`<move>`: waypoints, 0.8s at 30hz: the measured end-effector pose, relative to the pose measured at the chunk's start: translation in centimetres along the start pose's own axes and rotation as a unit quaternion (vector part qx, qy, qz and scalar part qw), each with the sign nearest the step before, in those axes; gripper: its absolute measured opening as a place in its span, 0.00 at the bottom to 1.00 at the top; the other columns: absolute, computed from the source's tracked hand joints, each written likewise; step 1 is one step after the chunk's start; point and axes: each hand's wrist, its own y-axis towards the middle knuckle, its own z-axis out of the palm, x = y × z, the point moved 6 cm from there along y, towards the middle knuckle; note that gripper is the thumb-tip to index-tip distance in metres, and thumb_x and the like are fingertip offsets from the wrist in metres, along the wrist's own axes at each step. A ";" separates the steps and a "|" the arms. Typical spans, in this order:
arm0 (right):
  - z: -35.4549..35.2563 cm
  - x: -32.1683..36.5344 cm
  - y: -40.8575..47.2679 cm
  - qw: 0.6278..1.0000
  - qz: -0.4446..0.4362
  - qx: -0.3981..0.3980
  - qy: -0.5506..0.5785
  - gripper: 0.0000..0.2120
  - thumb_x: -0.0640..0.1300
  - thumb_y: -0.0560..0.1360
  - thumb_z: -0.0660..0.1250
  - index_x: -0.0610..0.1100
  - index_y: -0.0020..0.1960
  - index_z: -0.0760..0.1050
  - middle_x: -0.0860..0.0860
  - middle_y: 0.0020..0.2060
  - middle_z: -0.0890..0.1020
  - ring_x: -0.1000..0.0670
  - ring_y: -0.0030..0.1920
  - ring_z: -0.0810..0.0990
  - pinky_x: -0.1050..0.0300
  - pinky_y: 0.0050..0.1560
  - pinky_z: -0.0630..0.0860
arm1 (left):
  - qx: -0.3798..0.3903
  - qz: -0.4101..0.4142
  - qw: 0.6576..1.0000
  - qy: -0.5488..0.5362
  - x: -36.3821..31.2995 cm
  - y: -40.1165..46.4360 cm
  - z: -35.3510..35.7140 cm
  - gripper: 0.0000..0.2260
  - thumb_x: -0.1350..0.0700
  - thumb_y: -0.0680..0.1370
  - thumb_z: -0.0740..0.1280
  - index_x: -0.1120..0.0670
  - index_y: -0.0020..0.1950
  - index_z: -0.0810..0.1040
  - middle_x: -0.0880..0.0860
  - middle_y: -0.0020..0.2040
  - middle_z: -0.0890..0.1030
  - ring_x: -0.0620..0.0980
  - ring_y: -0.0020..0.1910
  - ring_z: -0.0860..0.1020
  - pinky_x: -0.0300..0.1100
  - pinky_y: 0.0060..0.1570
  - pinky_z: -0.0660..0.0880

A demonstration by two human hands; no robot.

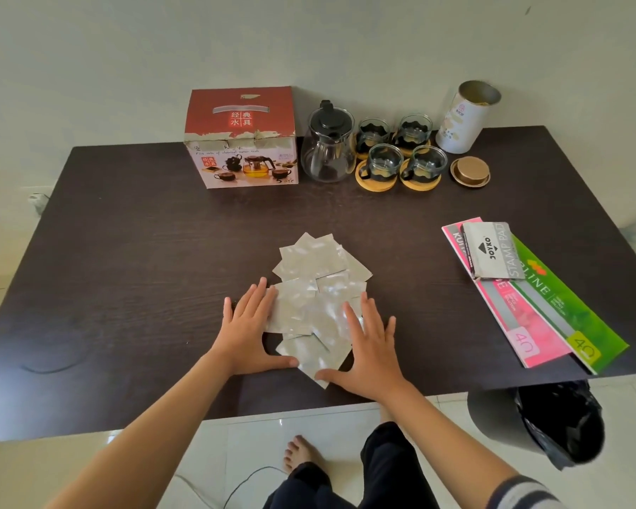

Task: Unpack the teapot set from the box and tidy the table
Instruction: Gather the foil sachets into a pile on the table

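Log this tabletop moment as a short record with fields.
left hand: left hand flat, fingers straight, pressing the left edge of the foil packets
right hand: right hand flat, fingers spread, on the packets' right edge
packets: loose overlapping pile, mid-table
box: red box at the back, taped flaps down
teapot: glass teapot upright, right of the box
cups: four glass cups on round coasters, beside the teapot
canister: open canister, its lid lying in front
bin: black bin below the table's right corner
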 end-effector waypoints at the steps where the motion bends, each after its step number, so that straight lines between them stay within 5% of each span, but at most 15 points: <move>1: -0.1 0.1 0.4 1.000 0.008 0.002 -0.013 0.57 0.81 0.61 0.53 0.50 0.77 0.36 0.49 0.75 0.31 0.47 0.75 0.29 0.38 0.69 0.31 | 0.003 0.003 1.000 0.021 0.0 0.2 0.2 0.59 0.20 0.57 0.60 0.49 0.78 0.41 0.48 0.78 0.37 0.50 0.76 0.38 0.61 0.69 0.34; 8: -0.5 0.6 2.2 0.999 0.036 -0.030 -0.023 0.41 0.73 0.70 0.49 0.52 0.77 0.52 0.50 0.78 0.46 0.44 0.77 0.46 0.34 0.71 0.42 | -0.058 -0.016 0.998 0.033 -0.7 0.8 -0.1 0.43 0.25 0.68 0.55 0.48 0.76 0.57 0.54 0.77 0.55 0.57 0.75 0.55 0.64 0.70 0.47; 13: -2.5 0.7 3.8 0.988 0.004 -0.144 0.058 0.44 0.76 0.66 0.59 0.48 0.72 0.63 0.40 0.72 0.61 0.39 0.71 0.63 0.30 0.64 0.62 | -0.064 -0.036 0.997 0.040 -0.6 0.8 0.0 0.52 0.22 0.64 0.54 0.54 0.78 0.48 0.53 0.78 0.48 0.54 0.76 0.50 0.61 0.71 0.44; 18: -5.8 1.2 8.3 0.989 -0.026 -0.086 0.114 0.58 0.79 0.58 0.60 0.48 0.77 0.48 0.43 0.77 0.48 0.42 0.76 0.48 0.32 0.70 0.45 | -0.028 -0.024 0.998 0.046 -0.6 0.9 0.0 0.58 0.18 0.59 0.52 0.52 0.78 0.43 0.51 0.78 0.42 0.52 0.77 0.44 0.63 0.71 0.43; 24: -3.8 3.5 11.1 0.980 -0.150 0.118 -0.048 0.57 0.80 0.58 0.60 0.56 0.77 0.41 0.51 0.76 0.35 0.45 0.75 0.30 0.32 0.69 0.31 | -0.023 -0.039 0.998 0.041 -0.4 0.9 -0.1 0.61 0.17 0.58 0.50 0.56 0.78 0.42 0.50 0.77 0.38 0.48 0.76 0.40 0.60 0.72 0.41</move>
